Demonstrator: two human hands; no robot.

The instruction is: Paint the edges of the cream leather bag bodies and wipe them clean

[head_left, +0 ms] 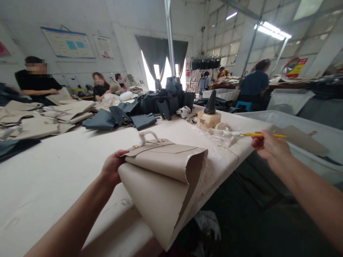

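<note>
My left hand (112, 167) grips the left edge of a beige leather bag piece (163, 171) with a handle and gold fittings, which lies folded over the table's near edge. My right hand (265, 144) is closed on a yellow-handled brush (257, 135). The brush's bristle end reaches left toward a pale glue block (208, 120) and a clear smeared dish (223, 132) on the table. A dark cone-shaped object (211, 102) stands on the block.
The long cream table (53, 171) carries dark blue bag pieces (144, 110) in the middle and beige pieces (40, 117) at left. Other people sit and stand at tables behind. Grey bins (300, 128) are at right, and dark floor lies below the table edge.
</note>
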